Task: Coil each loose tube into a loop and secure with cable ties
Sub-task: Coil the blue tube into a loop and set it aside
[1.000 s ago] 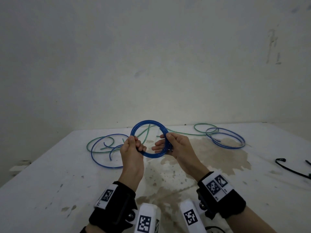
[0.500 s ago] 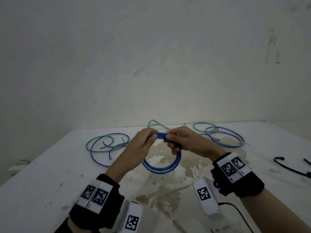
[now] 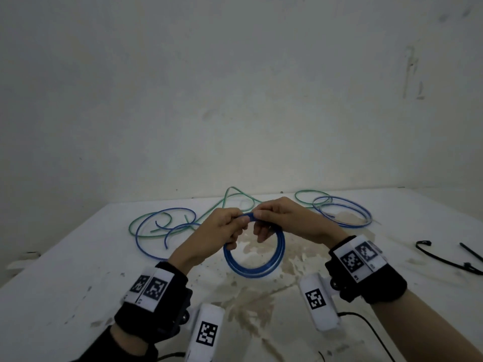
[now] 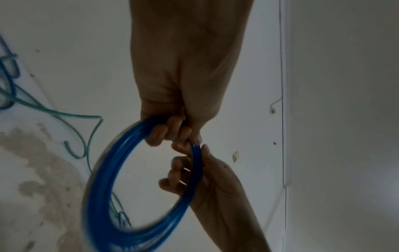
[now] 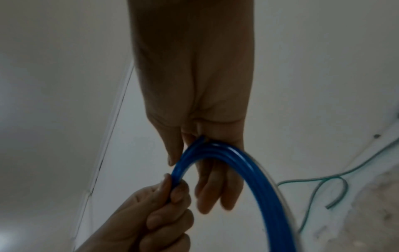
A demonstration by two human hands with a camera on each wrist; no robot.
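Note:
A blue tube wound into a small coil (image 3: 254,267) hangs above the stained white table (image 3: 78,296). My left hand (image 3: 224,228) grips the top of the coil from the left, fingers curled round it. My right hand (image 3: 274,218) pinches the same top stretch from the right, thumb and forefinger on the tube. In the left wrist view the blue coil (image 4: 108,179) curves down from both sets of fingers. The right wrist view shows the blue coil (image 5: 248,170) passing under my right fingers, with the left hand (image 5: 164,204) clamped on it.
Loose blue and green tubes (image 3: 162,226) lie at the back left, and another blue and green tangle (image 3: 342,210) lies at the back right. Black cable ties (image 3: 444,257) rest near the right edge. A bare wall stands behind the table.
The coil swung from upright between my hands to hanging below them. Both hands came together at its top, and my left hand has closed more tightly round it.

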